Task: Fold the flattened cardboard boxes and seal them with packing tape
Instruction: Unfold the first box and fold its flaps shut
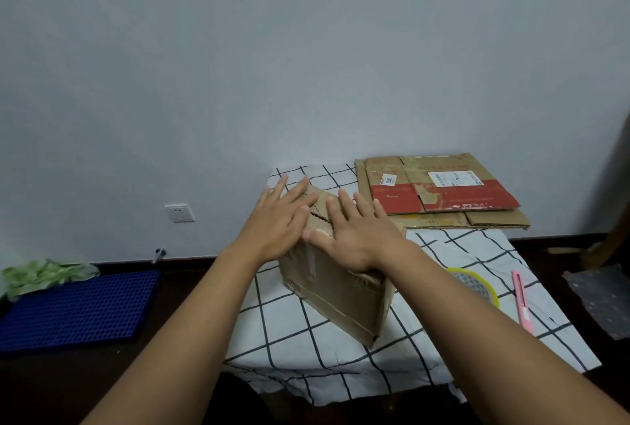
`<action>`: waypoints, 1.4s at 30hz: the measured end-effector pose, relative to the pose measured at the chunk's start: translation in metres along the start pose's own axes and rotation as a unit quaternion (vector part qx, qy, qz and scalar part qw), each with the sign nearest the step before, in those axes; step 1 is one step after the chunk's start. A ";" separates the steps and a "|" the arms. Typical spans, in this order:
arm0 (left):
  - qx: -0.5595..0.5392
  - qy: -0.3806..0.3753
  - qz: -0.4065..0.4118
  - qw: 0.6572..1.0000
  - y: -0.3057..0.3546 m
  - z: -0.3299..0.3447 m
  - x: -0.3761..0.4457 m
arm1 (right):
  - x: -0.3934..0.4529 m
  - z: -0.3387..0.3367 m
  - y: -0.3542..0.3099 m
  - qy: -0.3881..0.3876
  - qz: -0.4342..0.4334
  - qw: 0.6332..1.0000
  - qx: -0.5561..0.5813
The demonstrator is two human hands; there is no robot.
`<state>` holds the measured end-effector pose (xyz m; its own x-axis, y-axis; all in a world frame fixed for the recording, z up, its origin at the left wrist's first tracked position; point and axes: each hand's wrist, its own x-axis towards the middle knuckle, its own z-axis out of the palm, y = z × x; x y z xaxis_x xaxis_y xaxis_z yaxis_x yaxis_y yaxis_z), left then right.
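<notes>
- The cardboard box (335, 288) is plain brown, with a pale strip of tape down its near side.
- The cloth (443, 332) under it is white, crossed by a thin black grid.
- The flattened cardboard (439, 191) at the back is brown with a broad red band and white labels.
- The cutter (522, 302) is pink.
- The round racket-like thing (477, 283) has a yellow rim and grey mesh.
- The mat (75, 308) on the dark floor is deep blue, patterned with small holes.
- The crumpled material (41, 274) beside it is pale green.
- The wall (306, 49) is greyish white.
</notes>
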<state>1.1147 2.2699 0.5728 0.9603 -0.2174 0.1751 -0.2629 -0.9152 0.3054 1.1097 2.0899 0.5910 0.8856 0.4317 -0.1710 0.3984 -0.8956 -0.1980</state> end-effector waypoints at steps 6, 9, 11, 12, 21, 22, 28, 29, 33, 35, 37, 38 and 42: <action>0.048 -0.088 0.003 0.995 -0.013 -0.001 0.004 | -0.007 -0.003 0.013 0.008 0.029 0.999 -0.013; 0.054 -0.079 -0.007 0.995 -0.011 -0.002 0.003 | -0.016 0.003 0.021 0.012 0.049 0.999 -0.004; 0.081 -0.066 -0.003 0.995 -0.003 -0.001 0.003 | -0.017 0.005 0.021 0.016 0.045 0.999 0.003; 0.091 -0.061 0.007 0.994 0.002 0.000 0.003 | -0.017 0.006 0.020 0.019 0.045 0.999 0.006; 0.104 -0.087 0.030 0.990 0.015 0.002 0.002 | -0.014 0.001 0.028 0.056 0.008 0.995 0.087; 0.103 -0.058 0.021 0.993 0.016 0.004 0.000 | -0.014 -0.002 0.033 0.061 0.004 0.992 0.112; -0.005 0.151 -0.248 0.957 0.030 0.010 -0.022 | -0.023 -0.008 0.054 0.080 0.038 0.963 0.254; -0.033 0.139 -0.260 0.955 0.032 0.012 -0.025 | -0.024 -0.006 0.053 0.085 0.030 0.959 0.269; -0.225 0.137 -0.270 0.926 0.039 0.017 -0.023 | -0.030 -0.003 0.048 0.106 -0.004 0.937 0.333; -0.287 0.160 -0.266 0.906 0.046 0.014 -0.017 | -0.035 0.000 0.045 0.121 -0.009 0.930 0.347; -0.324 0.157 -0.253 0.898 0.054 0.009 -0.012 | -0.040 0.006 0.039 0.146 -0.012 0.924 0.352; -0.326 0.151 -0.245 0.901 0.056 0.006 -0.009 | -0.041 0.010 0.037 0.155 -0.013 0.925 0.347; -0.299 0.123 -0.208 0.923 0.057 0.001 0.003 | -0.042 0.023 0.036 0.186 -0.012 0.909 0.372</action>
<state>1.1023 2.2167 0.5893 0.9590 0.2608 0.1110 0.0477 -0.5346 0.8437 1.0810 2.0423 0.5687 0.9536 0.2591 0.1530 0.2692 -0.5072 -0.8187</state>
